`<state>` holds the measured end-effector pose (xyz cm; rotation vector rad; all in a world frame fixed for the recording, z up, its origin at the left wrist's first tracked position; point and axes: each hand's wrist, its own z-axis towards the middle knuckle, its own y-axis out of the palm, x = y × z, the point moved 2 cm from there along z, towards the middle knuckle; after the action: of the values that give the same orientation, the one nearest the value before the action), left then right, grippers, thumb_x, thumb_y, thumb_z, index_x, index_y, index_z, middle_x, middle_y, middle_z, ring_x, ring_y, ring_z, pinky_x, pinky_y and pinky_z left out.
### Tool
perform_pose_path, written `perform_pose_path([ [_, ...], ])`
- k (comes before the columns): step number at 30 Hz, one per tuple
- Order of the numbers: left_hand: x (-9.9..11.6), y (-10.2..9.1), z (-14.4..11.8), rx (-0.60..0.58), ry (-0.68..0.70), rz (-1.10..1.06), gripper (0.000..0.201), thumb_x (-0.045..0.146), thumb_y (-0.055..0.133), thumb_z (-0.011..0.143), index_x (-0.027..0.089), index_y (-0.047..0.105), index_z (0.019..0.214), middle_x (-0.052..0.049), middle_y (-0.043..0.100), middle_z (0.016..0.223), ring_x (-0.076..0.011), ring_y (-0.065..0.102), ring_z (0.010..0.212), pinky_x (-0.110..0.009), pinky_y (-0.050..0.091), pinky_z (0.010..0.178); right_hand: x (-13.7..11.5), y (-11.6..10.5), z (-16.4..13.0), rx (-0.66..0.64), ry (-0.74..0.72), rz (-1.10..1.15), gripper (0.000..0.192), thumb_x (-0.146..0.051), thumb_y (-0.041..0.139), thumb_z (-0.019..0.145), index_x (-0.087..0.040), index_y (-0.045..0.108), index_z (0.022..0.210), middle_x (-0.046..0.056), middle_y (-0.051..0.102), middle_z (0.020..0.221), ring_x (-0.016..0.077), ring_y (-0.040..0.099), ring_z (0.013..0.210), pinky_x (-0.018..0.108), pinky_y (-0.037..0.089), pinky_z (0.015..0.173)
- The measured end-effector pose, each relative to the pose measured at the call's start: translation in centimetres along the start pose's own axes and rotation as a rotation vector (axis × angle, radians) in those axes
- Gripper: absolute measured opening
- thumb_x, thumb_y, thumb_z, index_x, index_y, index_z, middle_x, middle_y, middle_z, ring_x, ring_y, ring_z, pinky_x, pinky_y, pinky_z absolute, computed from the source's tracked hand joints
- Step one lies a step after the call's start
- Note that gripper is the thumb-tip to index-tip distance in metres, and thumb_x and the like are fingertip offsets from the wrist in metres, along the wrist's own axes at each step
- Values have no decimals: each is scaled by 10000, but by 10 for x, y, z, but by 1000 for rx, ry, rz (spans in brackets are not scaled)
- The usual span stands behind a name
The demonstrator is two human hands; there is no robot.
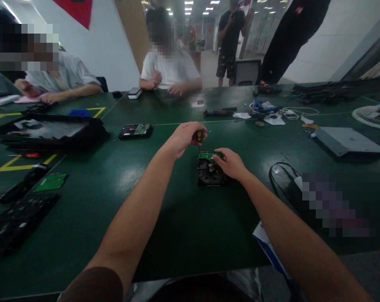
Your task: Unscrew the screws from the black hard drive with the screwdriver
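A hard drive lies on the green table in front of me, its green circuit board at the far end. My left hand is closed around the black and yellow handle of a screwdriver. The handle stands upright, and its thin shaft points down at the drive's far left corner; whether the tip touches a screw is too small to tell. From the right, my right hand grips the drive's edge, thumb resting over the circuit board.
Another hard drive lies left of my hands. Farther left are a black tray, a loose green circuit board and dark parts. To the right sit a grey metal box and tangled cables. Several people are across the table.
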<state>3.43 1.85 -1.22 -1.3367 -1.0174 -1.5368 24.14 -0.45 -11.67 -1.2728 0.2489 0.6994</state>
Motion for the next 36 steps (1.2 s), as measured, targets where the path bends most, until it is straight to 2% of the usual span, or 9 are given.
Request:
perform_pose_path([
  [3, -1, 0, 0, -38, -48, -65, 203, 332, 621, 807, 143, 651, 875, -104, 706, 862, -183, 667, 795, -275, 499, 645, -1, 0, 0, 7, 4, 9, 323, -374, 603, 954, -188, 664, 1211, 99, 695, 1104, 198, 624, 854, 332, 474, 753],
  [5, -2, -2, 1, -6, -51, -56, 195, 337, 615, 811, 152, 642, 869, -101, 706, 866, -181, 664, 798, -276, 495, 646, -1, 0, 0, 7, 5, 11, 321, -370, 603, 954, -185, 666, 1209, 100, 697, 1100, 197, 622, 839, 336, 476, 748],
  [10, 6, -8, 0, 123, 65, 265, 236, 404, 643, 827, 177, 701, 801, -65, 683, 856, -142, 599, 734, -238, 426, 570, -1, 0, -1, 4, 1, 1, 337, -375, 599, 955, -176, 660, 1220, 107, 696, 1103, 200, 621, 830, 343, 478, 739],
  [13, 11, -8, -3, 106, 55, 384, 301, 473, 651, 838, 184, 711, 777, -61, 671, 822, -127, 572, 646, -237, 375, 499, -1, 0, -1, 6, 4, 6, 335, -379, 601, 955, -180, 659, 1218, 105, 693, 1129, 197, 625, 836, 340, 479, 739],
  [17, 12, -6, -8, 20, -33, 282, 308, 482, 654, 832, 177, 695, 841, -96, 700, 924, -143, 632, 599, -250, 397, 459, -1, 0, -1, 7, 5, 9, 343, -386, 598, 956, -180, 657, 1223, 105, 693, 1139, 197, 630, 847, 338, 479, 745],
  [20, 9, -5, -7, 23, -95, 129, 302, 455, 624, 827, 166, 683, 887, -129, 715, 1001, -173, 676, 609, -269, 441, 469, -2, -1, -1, 7, 9, 4, 345, -396, 593, 958, -185, 659, 1223, 107, 690, 1152, 198, 635, 854, 339, 480, 750],
  [25, 2, -11, -3, -10, -216, -67, 314, 427, 550, 814, 158, 677, 913, -129, 729, 979, -186, 683, 644, -292, 497, 540, -2, -1, 0, 0, 23, -5, 342, -403, 588, 958, -191, 664, 1216, 102, 691, 1161, 196, 635, 842, 338, 483, 747],
  [32, 7, -12, -7, -126, -213, 28, 333, 424, 569, 808, 142, 714, 908, -103, 690, 950, -135, 618, 613, -260, 410, 504, -4, -2, 1, -8, 12, -19, 336, -396, 579, 957, -191, 668, 1209, 105, 692, 1179, 200, 636, 840, 342, 484, 749],
  [36, 7, -12, -6, -37, -238, 50, 317, 450, 555, 815, 153, 654, 865, -120, 717, 923, -150, 612, 617, -274, 411, 525, -4, -2, 1, -9, 13, -20, 348, -405, 579, 952, -191, 669, 1212, 106, 700, 1144, 208, 639, 844, 346, 487, 748],
])
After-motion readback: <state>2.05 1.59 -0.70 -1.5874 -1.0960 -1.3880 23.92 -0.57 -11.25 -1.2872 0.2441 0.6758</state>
